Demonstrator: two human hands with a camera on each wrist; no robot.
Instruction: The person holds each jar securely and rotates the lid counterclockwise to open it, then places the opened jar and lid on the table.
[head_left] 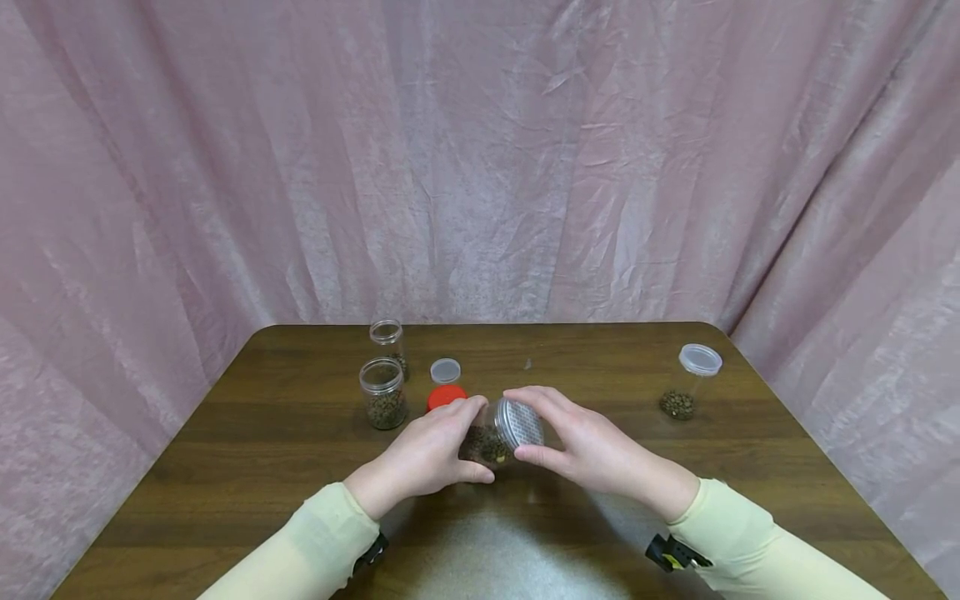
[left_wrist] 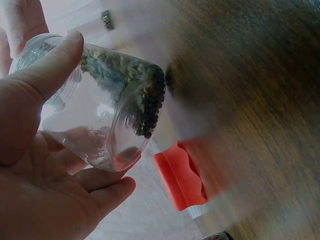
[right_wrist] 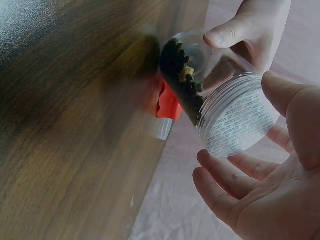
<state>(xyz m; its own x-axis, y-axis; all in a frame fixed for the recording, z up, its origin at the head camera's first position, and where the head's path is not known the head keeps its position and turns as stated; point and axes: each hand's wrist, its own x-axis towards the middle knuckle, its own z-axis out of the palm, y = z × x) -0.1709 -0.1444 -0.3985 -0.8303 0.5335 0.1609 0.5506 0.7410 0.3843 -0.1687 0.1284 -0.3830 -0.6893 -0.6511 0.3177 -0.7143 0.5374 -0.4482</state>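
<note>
My left hand (head_left: 431,450) grips a clear plastic jar (left_wrist: 95,115) round its side, thumb on one side and fingers on the other. The jar is tipped over sideways, and dark green-brown pellets (left_wrist: 127,75) lie along its lower side and base, with a paler piece (right_wrist: 187,73) among them. Its round lid (right_wrist: 242,125), whose face has a printed silvery seal, points towards my right hand (head_left: 581,442). The right thumb and fingers hold this lid by its rim. Just behind the left hand is a red object (left_wrist: 181,175) with a wavy edge.
Two clear jars without lids, a nearer one (head_left: 384,400) and a farther one (head_left: 387,337), stand at left with pellets inside. A small clear-lidded container (head_left: 446,372) is behind the red object. At right stands a lidded jar (head_left: 697,371) with pellets. A pink curtain (head_left: 480,167) hangs behind the wooden table (head_left: 600,358).
</note>
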